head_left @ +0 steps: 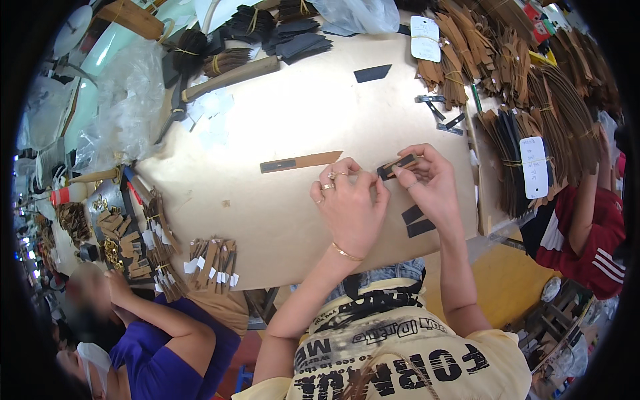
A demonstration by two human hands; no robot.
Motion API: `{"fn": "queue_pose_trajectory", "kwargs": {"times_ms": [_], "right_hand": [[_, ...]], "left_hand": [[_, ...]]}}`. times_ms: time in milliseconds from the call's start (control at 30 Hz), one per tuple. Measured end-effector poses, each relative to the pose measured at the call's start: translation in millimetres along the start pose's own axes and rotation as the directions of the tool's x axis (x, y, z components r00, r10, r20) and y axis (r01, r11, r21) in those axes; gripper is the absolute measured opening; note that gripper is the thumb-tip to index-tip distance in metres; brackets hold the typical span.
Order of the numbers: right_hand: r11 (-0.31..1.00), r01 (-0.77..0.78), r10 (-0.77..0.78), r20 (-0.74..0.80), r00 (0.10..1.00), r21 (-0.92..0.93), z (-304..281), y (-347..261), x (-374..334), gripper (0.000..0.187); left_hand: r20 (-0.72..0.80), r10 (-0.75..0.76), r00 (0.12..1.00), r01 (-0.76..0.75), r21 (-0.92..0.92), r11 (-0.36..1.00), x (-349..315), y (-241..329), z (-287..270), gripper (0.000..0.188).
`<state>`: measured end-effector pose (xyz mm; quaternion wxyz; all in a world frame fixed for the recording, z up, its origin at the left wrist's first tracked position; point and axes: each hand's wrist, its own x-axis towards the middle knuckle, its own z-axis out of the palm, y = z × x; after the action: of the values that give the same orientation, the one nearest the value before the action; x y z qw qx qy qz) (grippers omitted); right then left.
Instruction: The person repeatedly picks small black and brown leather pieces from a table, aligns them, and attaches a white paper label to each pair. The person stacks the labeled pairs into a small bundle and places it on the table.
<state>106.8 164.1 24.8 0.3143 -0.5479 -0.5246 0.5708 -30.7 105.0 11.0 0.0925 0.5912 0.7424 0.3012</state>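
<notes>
Between the thumb and fingers of my right hand (432, 185) is a short dark leather strip (387, 172) with a brown patch showing on it. My left hand (350, 200), with rings and a bracelet, is beside the strip's left end. Its fingers are curled, thumb and forefinger close together; whatever they pinch is too small to make out. To the left of my hands lies a longer brown leather strip (317, 160) with a dark piece on its left end. Dark leather pieces (419, 223) rest by my right wrist.
Small dark strips (445, 117) and a slanted black piece (372, 73) lie farther back. Bundled brown strips (557, 127) with a white tag (533, 167) fill the right. A hammer (227, 80) lies at the back left. Tagged bundles (212, 263) sit front left; co-workers sit on both sides.
</notes>
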Motion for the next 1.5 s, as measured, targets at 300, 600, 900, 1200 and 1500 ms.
{"fn": "queue_pose_trajectory", "kwargs": {"times_ms": [300, 600, 900, 1200, 1500], "right_hand": [[0.995, -0.022, 0.019, -0.030, 0.999, -0.099, 2.7, 0.9, 4.7, 0.021], [0.995, 0.025, -0.029, -0.038, 0.999, -0.094, 3.8, -1.9, 3.4, 0.019], [0.998, 0.024, -0.024, -0.011, 1.000, -0.061, 1.2, -3.3, 4.4, 0.019], [0.998, 0.021, -0.020, 0.025, 0.999, -0.053, -0.6, -2.6, 5.5, 0.019], [0.997, 0.061, -0.062, 0.033, 0.998, 0.040, -2.6, 0.5, 3.6, 0.020]], "left_hand": [[-0.137, -0.202, 0.970, 0.208, 0.030, 0.978, 52.3, -111.9, -65.8, 0.025], [0.025, -0.091, 0.996, 0.072, 0.425, 0.903, 78.0, -195.7, -109.7, 0.023], [-0.102, 0.064, 0.993, -0.037, 0.247, 0.968, 51.4, -132.0, -114.6, 0.006], [-0.084, 0.190, 0.978, -0.152, 0.331, 0.931, 8.6, -0.2, -3.1, 0.017], [0.082, 0.169, 0.982, -0.188, 0.443, 0.876, -21.3, 19.9, 9.7, 0.032]]}}
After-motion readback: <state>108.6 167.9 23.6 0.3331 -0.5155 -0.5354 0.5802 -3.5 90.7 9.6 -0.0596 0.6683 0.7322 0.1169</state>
